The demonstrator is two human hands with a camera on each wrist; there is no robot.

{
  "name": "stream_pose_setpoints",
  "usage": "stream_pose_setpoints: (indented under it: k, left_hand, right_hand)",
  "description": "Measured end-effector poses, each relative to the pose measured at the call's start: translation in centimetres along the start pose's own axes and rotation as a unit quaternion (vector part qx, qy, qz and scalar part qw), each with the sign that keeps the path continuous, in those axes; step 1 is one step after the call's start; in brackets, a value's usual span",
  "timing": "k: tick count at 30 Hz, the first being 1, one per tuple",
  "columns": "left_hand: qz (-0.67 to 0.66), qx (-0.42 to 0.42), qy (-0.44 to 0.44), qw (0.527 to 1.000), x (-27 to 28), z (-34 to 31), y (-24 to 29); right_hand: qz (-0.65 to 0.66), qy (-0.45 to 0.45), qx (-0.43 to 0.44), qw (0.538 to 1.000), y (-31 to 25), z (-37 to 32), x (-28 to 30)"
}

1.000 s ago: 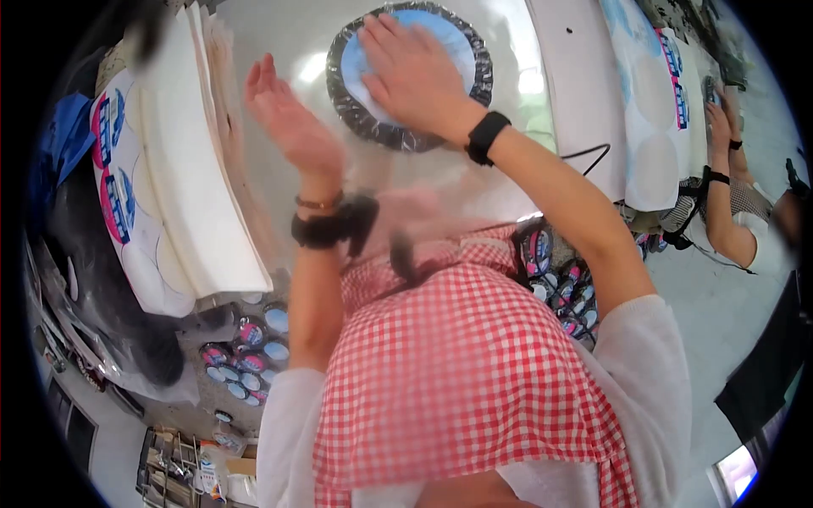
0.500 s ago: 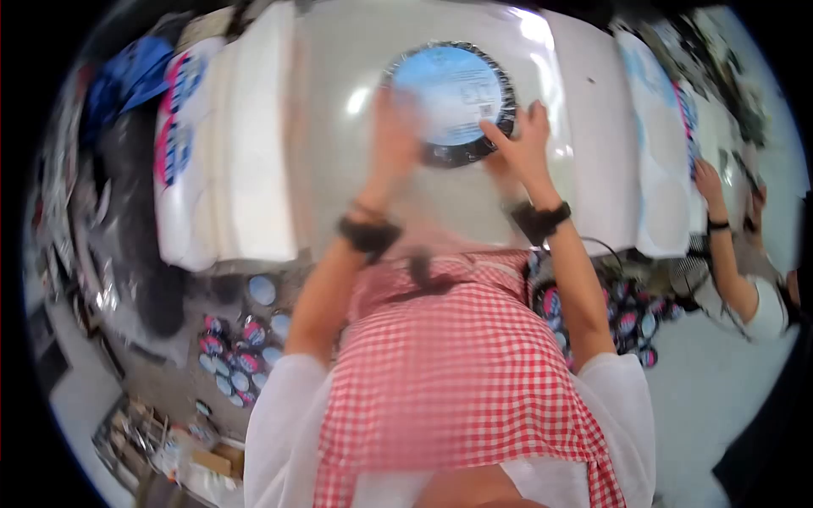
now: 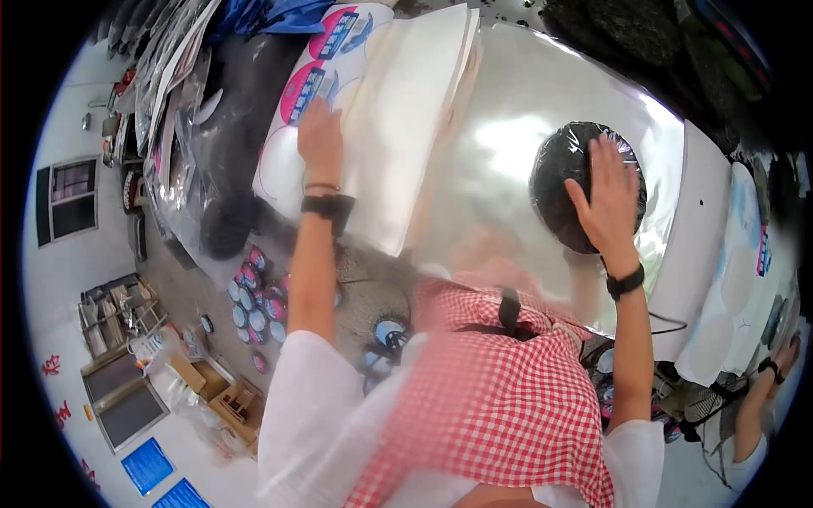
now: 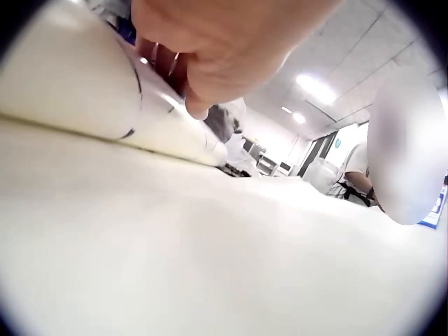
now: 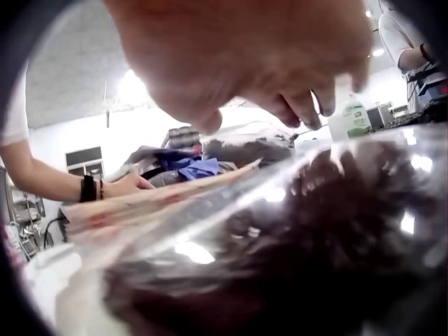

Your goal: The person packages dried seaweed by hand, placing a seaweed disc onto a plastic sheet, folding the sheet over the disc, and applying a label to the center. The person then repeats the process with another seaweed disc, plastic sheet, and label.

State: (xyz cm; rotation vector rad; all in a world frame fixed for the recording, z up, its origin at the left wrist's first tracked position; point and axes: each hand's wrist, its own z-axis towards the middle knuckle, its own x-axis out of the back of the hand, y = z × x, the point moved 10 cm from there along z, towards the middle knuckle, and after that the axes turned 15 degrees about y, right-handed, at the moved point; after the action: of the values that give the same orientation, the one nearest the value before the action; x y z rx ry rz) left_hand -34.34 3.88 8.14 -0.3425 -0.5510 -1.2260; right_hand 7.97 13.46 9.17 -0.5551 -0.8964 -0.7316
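Note:
My right hand [image 3: 611,199] lies with fingers spread and straight over a round, dark pack [image 3: 561,212] in shiny clear wrap, plain dark side up. Close up in the right wrist view, the wrapped pack [image 5: 315,238] fills the lower part, and the right hand [image 5: 245,63] is over it. Off to the left, my left hand [image 3: 320,146] is at a sheet of pink-and-blue printed labels [image 3: 275,140]. Its fingertips reach down to the curled sheet [image 4: 105,91] in the left wrist view; whether they pinch it I cannot tell.
A thick stack of white sheets [image 3: 406,127] lies between the labels and the shiny tabletop [image 3: 500,203]. More label sheets [image 3: 720,271] are at the right, near another person's arm [image 3: 754,415]. Many small labelled packs [image 3: 254,309] lie on the floor. A bottle [image 5: 350,115] stands beyond the pack.
The round pack has been turned from its blue-labelled face to its dark side. My left hand has left the pack for the label sheet at the left; my right hand is now over the pack.

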Motion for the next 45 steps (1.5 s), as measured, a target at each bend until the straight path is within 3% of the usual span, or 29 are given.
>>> stream_pose_setpoints:
  k: [3,8,11,14,16,17,18,20,22,23,24,25,26,27,28,30,31,32,33,34,40,45]
  left_hand:
    - [-0.001,0.04,-0.028,0.999,-0.8,0.2,0.0]
    - [-0.007,0.124,-0.071,0.99,-1.0,0.3,-1.7]
    - [-0.031,0.241,-0.163,0.956,-1.5,1.4,-4.7]
    - [-0.083,0.311,-0.153,0.934,-3.1,2.2,-9.7]
    - [-0.26,0.487,-0.149,0.82,-4.3,1.1,-14.5]
    - [-0.261,0.54,-0.127,0.79,-3.9,1.5,-18.0]
    - [-0.335,0.597,-0.088,0.724,-2.3,2.8,-20.4]
    - [-0.406,0.637,-0.068,0.652,1.4,4.7,-31.0]
    - [-0.552,0.596,-0.126,0.569,5.1,7.9,-43.0]
    - [-0.558,0.596,0.035,0.577,10.8,11.0,-40.5]
    - [-0.486,0.414,-0.039,0.768,13.8,14.1,-29.1]
    - [-0.157,0.123,-0.048,0.979,17.8,16.6,-16.8]
    - [0.03,-0.054,0.06,0.996,22.0,17.7,-4.6]
    - [0.274,-0.045,0.178,0.944,23.3,16.9,-0.4]
    - [0.276,-0.046,0.213,0.936,22.5,14.1,3.8]
    - [0.094,-0.099,0.164,0.977,17.0,6.2,14.0]
    - [-0.02,-0.138,0.097,0.985,14.1,2.9,19.4]
    - [-0.245,-0.145,-0.01,0.959,12.6,1.8,25.8]
    - [-0.447,-0.109,-0.139,0.877,11.2,0.5,32.0]
    - [-0.465,-0.128,-0.153,0.863,9.8,-1.4,34.5]
    - [-0.467,-0.185,-0.251,0.828,5.6,-5.9,38.0]
    - [-0.356,-0.281,-0.314,0.834,5.3,-6.3,39.9]
  right_hand:
    - [-0.031,-0.054,-0.021,0.998,0.2,-1.0,-3.1]
    - [-0.021,-0.047,-0.029,0.998,0.2,-0.9,-2.9]
    - [-0.017,-0.044,-0.033,0.998,0.1,-0.9,-2.8]
    - [-0.016,-0.034,-0.032,0.999,0.2,-1.0,-2.7]
    - [-0.016,-0.026,-0.03,0.999,0.2,-1.0,-2.7]
    - [-0.019,-0.024,-0.03,0.999,0.2,-1.0,-2.7]
    - [-0.023,-0.024,-0.032,0.999,0.2,-1.1,-2.7]
    - [-0.022,-0.029,-0.037,0.999,0.3,-1.1,-2.8]
    - [-0.002,-0.02,-0.042,0.999,0.7,-1.4,-2.9]
    - [0.064,-0.022,-0.06,0.996,1.3,-1.3,-2.8]
    - [0.127,-0.023,-0.079,0.988,2.0,-1.3,-2.4]
    - [0.262,0.027,-0.158,0.952,4.2,-1.3,-1.3]
    - [0.226,0.08,-0.199,0.95,6.6,-1.6,0.5]
    - [0.153,0.1,-0.246,0.952,8.6,-2.8,2.2]
    - [0.081,0.121,-0.287,0.947,10.3,-4.0,3.9]
    - [0.201,-0.007,-0.431,0.88,12.9,-8.4,1.2]
    - [0.376,0.019,-0.463,0.802,12.2,-9.4,0.3]
    - [0.438,0.066,-0.44,0.782,11.4,-9.7,0.4]
    - [0.433,0.047,-0.464,0.772,11.2,-10.1,0.1]
    - [0.429,0.027,-0.487,0.761,11.1,-10.6,-0.2]
    - [0.448,0.044,-0.496,0.742,11.1,-10.9,-0.4]
    - [0.405,0.015,-0.476,0.78,11.7,-11.4,-0.5]
